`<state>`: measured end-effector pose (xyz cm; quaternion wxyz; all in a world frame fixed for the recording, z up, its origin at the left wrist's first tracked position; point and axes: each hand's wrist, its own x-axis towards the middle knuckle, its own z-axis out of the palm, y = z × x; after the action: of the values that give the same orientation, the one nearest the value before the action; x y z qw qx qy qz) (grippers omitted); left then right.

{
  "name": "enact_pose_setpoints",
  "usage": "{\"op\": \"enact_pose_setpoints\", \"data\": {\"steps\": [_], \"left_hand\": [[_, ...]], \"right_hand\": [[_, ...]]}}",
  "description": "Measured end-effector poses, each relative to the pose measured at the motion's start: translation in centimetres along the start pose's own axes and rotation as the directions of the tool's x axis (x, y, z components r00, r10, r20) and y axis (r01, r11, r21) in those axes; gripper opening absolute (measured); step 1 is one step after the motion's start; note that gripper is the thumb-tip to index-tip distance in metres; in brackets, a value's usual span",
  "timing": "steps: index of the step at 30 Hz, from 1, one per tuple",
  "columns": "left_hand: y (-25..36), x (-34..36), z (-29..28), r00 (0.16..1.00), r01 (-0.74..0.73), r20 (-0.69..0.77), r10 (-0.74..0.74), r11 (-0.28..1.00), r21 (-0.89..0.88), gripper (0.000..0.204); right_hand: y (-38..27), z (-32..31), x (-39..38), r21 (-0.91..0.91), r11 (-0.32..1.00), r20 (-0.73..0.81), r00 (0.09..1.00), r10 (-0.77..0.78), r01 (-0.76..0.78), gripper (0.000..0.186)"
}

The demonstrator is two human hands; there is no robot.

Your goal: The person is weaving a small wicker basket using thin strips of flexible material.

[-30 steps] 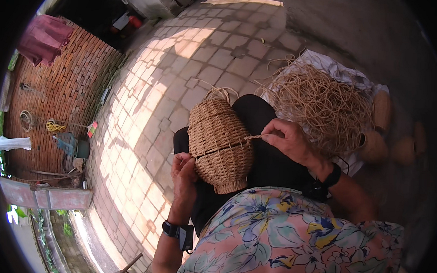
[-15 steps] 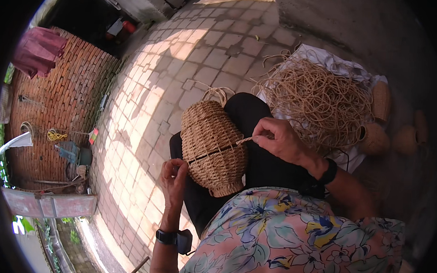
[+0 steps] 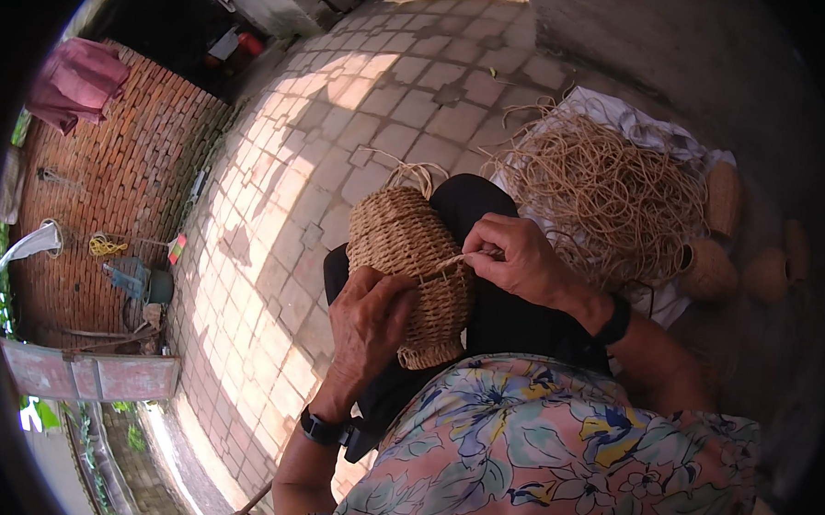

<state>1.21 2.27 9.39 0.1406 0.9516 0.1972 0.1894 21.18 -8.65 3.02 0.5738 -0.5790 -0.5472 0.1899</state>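
Note:
Across my knees lies a woven basket (image 3: 391, 227) of tan twisted cord, its narrower neck pointing toward my body. My left hand (image 3: 364, 322) rests over its left side, fingers bent and pressed against the weave; the fingertips are partly hidden. On the other side, my right hand (image 3: 516, 258) pinches a short cord strand (image 3: 453, 260) that comes out of the basket wall and stretches right, slightly up. Loose cord ends (image 3: 414, 173) stick out past the far end of the basket.
To the right a large tangle of tan cord (image 3: 609, 188) lies on a white sheet (image 3: 639, 129). Several small woven pieces stand beside it, including a round one (image 3: 706, 270) and a tall one (image 3: 723, 199). A brick wall (image 3: 111, 198) rises at the left beyond the paved floor (image 3: 275, 251).
My left hand has moved right, from the basket's left edge onto its front. The dark line across the weave is now mostly out of sight. My right hand still pinches the strand, slightly further left.

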Motion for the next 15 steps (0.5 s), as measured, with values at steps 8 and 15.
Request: {"op": "enact_pose_setpoints", "data": {"steps": [8, 15], "left_hand": [[0.0, -0.1, 0.2, 0.997, 0.074, 0.009, -0.073, 0.996, -0.050, 0.012], [-0.2, -0.1, -0.1, 1.000, 0.022, 0.018, -0.022, 0.999, -0.047, 0.008]], "right_hand": [[-0.1, 0.2, 0.1, 0.101, 0.995, 0.026, 1.000, 0.011, -0.014, 0.007], [-0.7, 1.1, 0.3, -0.020, 0.998, 0.027, 0.998, -0.062, 0.062, 0.008]]}}
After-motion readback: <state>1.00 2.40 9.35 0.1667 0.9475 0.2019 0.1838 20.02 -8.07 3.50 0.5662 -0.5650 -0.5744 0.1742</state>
